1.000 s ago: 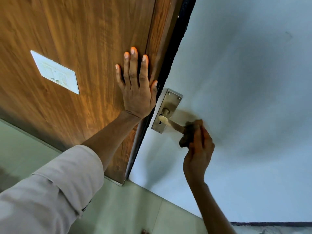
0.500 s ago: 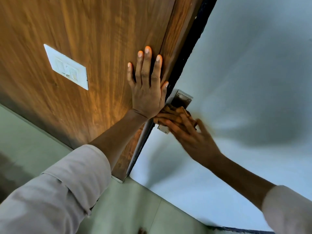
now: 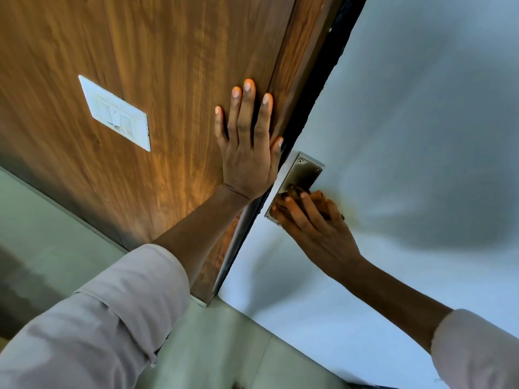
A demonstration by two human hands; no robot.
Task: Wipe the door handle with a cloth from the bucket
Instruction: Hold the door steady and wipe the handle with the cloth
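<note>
The metal door handle plate [image 3: 302,172] is fixed to the pale grey door [image 3: 407,122] near its edge. My right hand [image 3: 314,228] presses a brown cloth [image 3: 317,199] against the lower half of the plate, and the lever is hidden beneath the cloth and fingers. My left hand [image 3: 247,147] lies flat, fingers spread, on the wooden panel [image 3: 154,66] just left of the door edge. No bucket is in view.
A white switch plate [image 3: 116,113] is set in the wooden panel to the left. Pale green floor tiles [image 3: 213,349] lie below. A dark strip [image 3: 323,80] runs between the wooden frame and the grey door.
My right hand with the cloth went from the lever's end onto the plate, then slid a little down and right, uncovering the plate's top. My left hand stayed flat on the wood.
</note>
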